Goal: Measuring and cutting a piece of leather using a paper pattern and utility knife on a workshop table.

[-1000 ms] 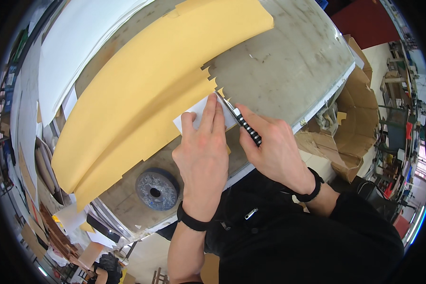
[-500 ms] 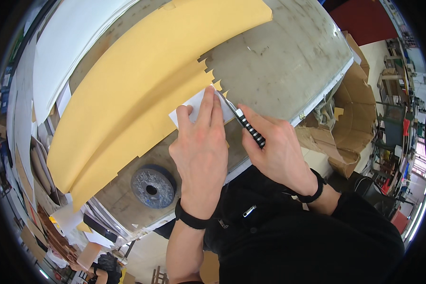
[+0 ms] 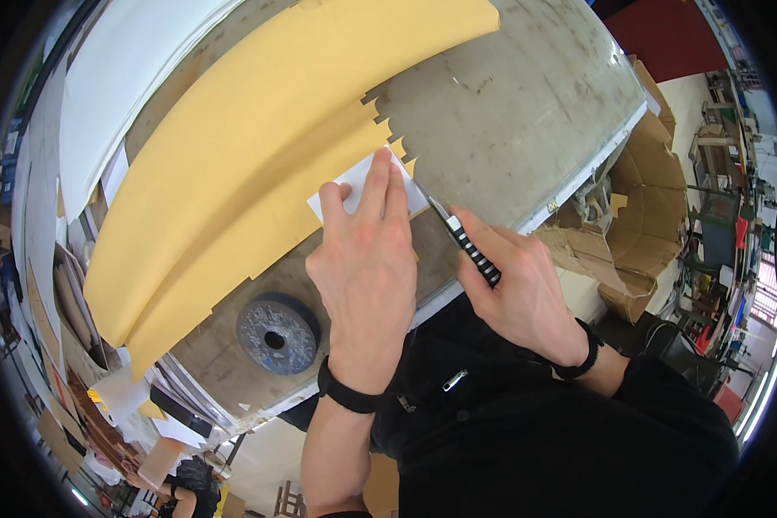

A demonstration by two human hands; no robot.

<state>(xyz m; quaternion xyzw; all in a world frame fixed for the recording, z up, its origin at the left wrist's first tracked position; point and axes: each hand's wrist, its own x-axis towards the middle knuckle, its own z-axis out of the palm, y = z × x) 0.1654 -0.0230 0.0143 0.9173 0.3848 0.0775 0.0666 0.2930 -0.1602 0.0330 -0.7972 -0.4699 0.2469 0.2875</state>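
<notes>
A large yellow paper sheet (image 3: 233, 112) lies curled over the worktable, with a row of scalloped notches along its right edge. My left hand (image 3: 367, 246) rests on a small white card (image 3: 350, 186), its fingers stretched out and pressing the card onto the sheet near that notched edge. A craft knife (image 3: 475, 249) with a black and silver ribbed handle is gripped in my right hand (image 3: 527, 281). Its blade points up and left, with the tip at the card's right edge. Whether the tip touches the paper I cannot tell.
A dark round tape-like roll (image 3: 276, 335) sits left of my left wrist on the grey worktable (image 3: 501, 112). White sheets (image 3: 134, 95) are stacked at the far left. An open cardboard box (image 3: 643, 207) stands beyond the table's right edge. Another person's arm (image 3: 181, 499) shows at the lower left.
My right hand and the knife have moved down and to the right, along the card's right edge. My left hand stays pressed on the card, almost unmoved.
</notes>
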